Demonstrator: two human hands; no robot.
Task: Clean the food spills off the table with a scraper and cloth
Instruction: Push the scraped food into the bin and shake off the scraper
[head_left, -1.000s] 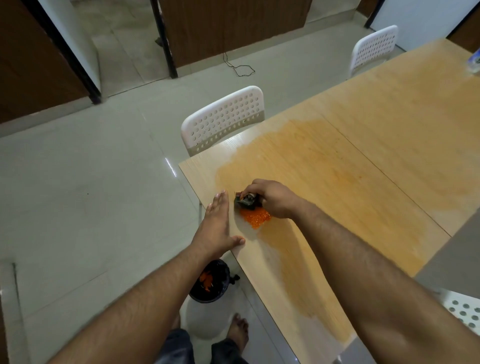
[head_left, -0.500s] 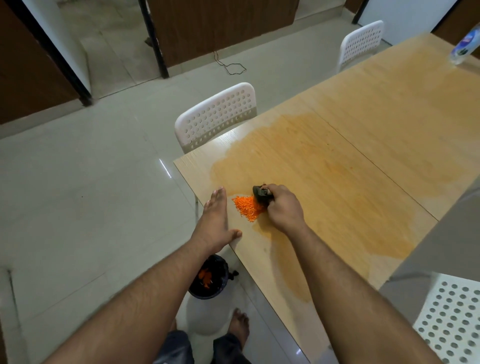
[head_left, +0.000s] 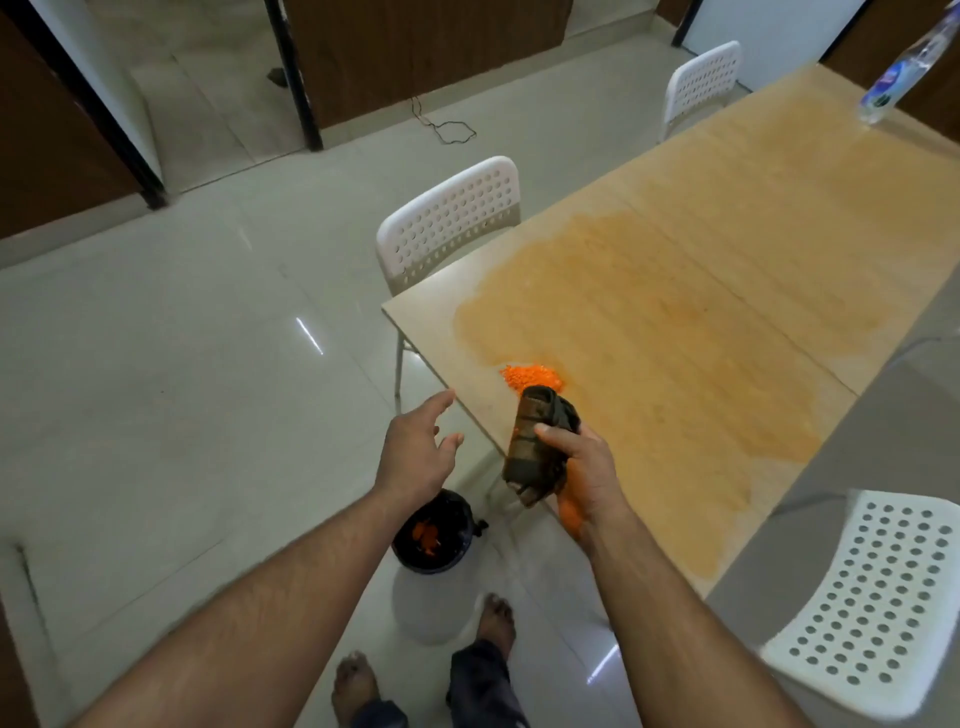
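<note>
Wooden worktop (head_left: 753, 291), large, carries a broad orange stain film across most of its near half; a small heap of orange crumbs (head_left: 532, 376) sits close to the near edge, just beyond the scraper's tip. White perforated chairs stand round it: one (head_left: 452, 218) at the end, one (head_left: 704, 80) farther off, one (head_left: 878, 603) at lower right. Plastic bottle (head_left: 906, 67) stands at the far corner, well apart from the work. On the floor below the edge, a dark bin (head_left: 434, 535) on a pale base holds orange scraps already. Right hand (head_left: 587, 478) grips the scraper (head_left: 537, 447), fingers and thumb curled round its body, tool lifted off the surface and tilted; orange residue smears the palm heel. Left hand (head_left: 415, 452) open, fingers spread and relaxed, holding nothing, hovering beside the table edge above the bin. Scraper looks stiff, light, probably greasy with residue; best held round the thick back, blade free. Crumbs look loose and dry, likely to scatter, so a slow push toward a cupped palm seems wise. No cloth in sight.
</note>
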